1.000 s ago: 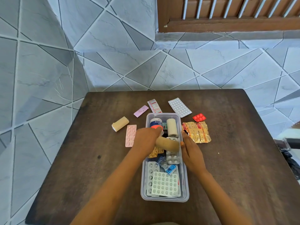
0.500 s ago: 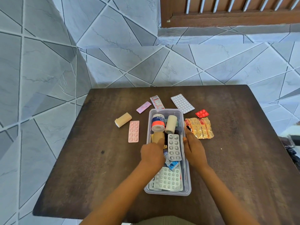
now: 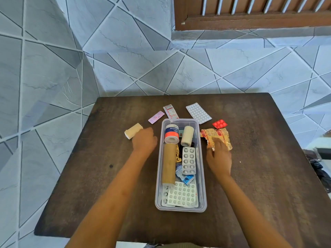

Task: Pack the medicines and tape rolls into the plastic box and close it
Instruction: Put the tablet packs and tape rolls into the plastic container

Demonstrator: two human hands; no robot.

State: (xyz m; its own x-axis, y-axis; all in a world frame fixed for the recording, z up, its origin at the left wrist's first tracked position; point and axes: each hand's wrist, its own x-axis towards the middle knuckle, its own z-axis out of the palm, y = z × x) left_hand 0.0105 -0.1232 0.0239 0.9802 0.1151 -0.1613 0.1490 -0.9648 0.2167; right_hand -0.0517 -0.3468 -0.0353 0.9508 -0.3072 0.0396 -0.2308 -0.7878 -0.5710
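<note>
The clear plastic box [image 3: 181, 210] stands open in the middle of the table, with no lid in view. Inside lie a long brown roll [image 3: 169, 163], an adhesive tape roll [image 3: 171, 134], a cream roll [image 3: 187, 136], a silver blister pack [image 3: 189, 161] and a large white blister pack [image 3: 182, 195]. My left hand [image 3: 145, 140] is curled on the table left of the box, beside a tan bandage roll [image 3: 133, 130]; it covers the spot where the pink blister pack lay. My right hand [image 3: 218, 155] is right of the box, its fingers resting on the orange foil strip [image 3: 217, 134].
Behind the box lie a pink strip [image 3: 156, 117], a red-and-white strip [image 3: 171, 111], a white blister pack [image 3: 198, 113] and a small red blister pack [image 3: 219, 124]. The dark wooden table [image 3: 268, 176] stands against a tiled wall. Dark objects sit on the floor at the right.
The brown roll that my left hand held now lies in the box. My left hand has moved out to the left, and my right hand has moved from the box's edge onto the foil strip.
</note>
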